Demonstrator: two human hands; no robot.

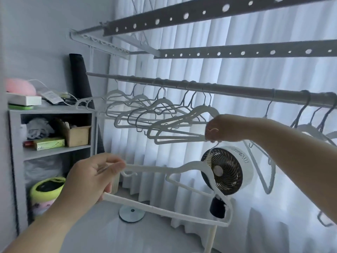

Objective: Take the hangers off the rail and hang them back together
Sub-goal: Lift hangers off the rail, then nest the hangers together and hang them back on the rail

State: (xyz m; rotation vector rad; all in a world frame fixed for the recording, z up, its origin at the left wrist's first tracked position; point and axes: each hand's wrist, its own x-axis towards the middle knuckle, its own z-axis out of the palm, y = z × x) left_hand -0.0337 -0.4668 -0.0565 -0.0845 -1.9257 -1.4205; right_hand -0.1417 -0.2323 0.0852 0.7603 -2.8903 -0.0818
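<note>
A grey rail (228,89) runs across the view with several white hangers (142,106) hooked on its left half and a few more hangers (308,126) at the far right. My left hand (91,178) grips one end of a loose white hanger (182,179) held low, off the rail, lying roughly flat. My right hand (217,129) is curled round the shoulder end of a pair of hangers (175,132) that still hook on the rail, and it also seems to pinch the loose hanger's wire hook.
Perforated drying-rack bars (237,52) hang overhead. A white fan (228,170) on a stand stands in front of the white curtain (237,73). A shelf unit (52,143) with boxes and a yellow-green bin (47,190) stands at the left.
</note>
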